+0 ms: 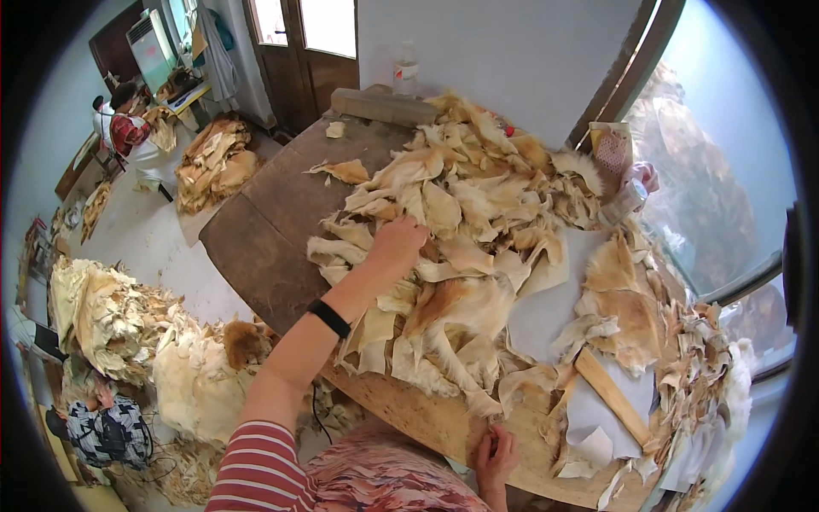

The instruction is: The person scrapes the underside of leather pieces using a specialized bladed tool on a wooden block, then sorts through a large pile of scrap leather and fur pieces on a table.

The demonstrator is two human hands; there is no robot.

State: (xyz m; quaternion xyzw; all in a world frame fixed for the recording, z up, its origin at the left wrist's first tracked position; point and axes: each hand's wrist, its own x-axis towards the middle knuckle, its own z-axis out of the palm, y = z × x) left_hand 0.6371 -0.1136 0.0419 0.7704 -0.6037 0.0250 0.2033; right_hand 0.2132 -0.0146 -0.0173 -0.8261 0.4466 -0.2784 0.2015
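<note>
A heap of cream and tan fur hide pieces (478,205) covers much of the work table (264,230) in front of me. My left hand (399,246), with a black band on its wrist, reaches into the left side of this heap. Its fingers are bent down and closed on a piece of fur hide, the tips partly hidden. At the near table edge is my right hand (496,456), its fingers curled together just below the tip of a larger tan fur hide (461,316). What they hold, if anything, is too small to make out.
On the right lie a wooden strip (610,397), white sheets (546,316) and more hide scraps (631,299). A clear bottle (405,72) and a jar (627,198) stand at the back. Hide piles (111,320) cover the floor at left, where two people work.
</note>
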